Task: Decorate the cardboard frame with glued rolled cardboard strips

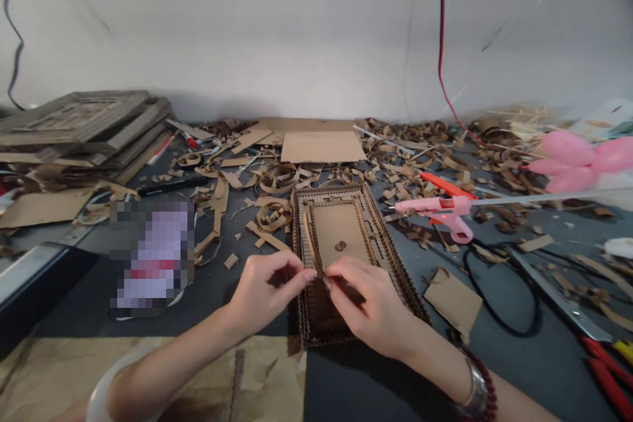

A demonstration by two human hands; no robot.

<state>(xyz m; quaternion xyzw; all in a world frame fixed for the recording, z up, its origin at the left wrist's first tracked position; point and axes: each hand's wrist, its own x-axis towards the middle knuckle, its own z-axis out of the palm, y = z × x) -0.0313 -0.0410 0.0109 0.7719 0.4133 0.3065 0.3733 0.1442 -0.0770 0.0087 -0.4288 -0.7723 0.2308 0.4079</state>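
Observation:
A rectangular cardboard tray (341, 227) with ridged corrugated edges lies on the dark table, a small brown coil (340, 246) on its inner panel. Over its left side, a thin cardboard strip (311, 237) curves down to my fingers. My left hand (270, 287) pinches at the strip's lower end, thumb and forefinger together. Right beside it, my right hand (370, 300) is closed around the same end, its fingertips nearly touching the left ones. Both hands hide part of the tray's lower half.
A pink glue gun (440, 210) and an orange tool (442, 183) lie right of the tray. Red-handled cutters (606, 369) rest at far right, stacked cardboard frames (84, 125) at back left. Cardboard scraps (279, 178) litter the back. A brown sheet (267, 376) lies in front.

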